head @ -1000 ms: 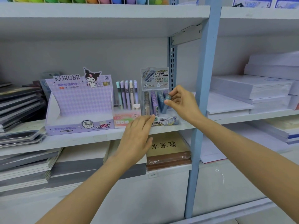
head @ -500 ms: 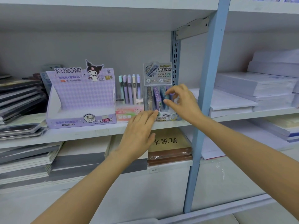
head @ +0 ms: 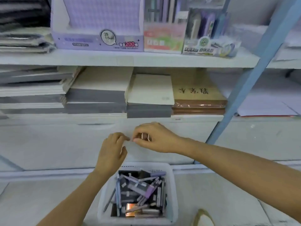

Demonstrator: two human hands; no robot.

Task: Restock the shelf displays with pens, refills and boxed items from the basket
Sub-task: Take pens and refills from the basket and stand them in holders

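Observation:
A white plastic basket sits on the floor at bottom centre, filled with several purple and grey pens, refills, dark boxes and a copper-coloured box. Both hands hover above it, fingertips nearly touching. My right hand is curled, with a thin pale band looped around its fingers. My left hand is curled too, its fingertips at the right hand's thumb; what it pinches is too blurred to tell. On the shelf above stand the purple display box, the pink-green pen display and the clear refill display.
Stacks of grey and white notebooks and a brown wrapped pad fill the lower shelf. A blue upright post slants at the right. A white panel lies behind the hands, and the floor surrounds the basket.
Both hands have left the refill display on the shelf and dropped to just above the basket. My view has tilted down, bringing the basket and floor into sight.

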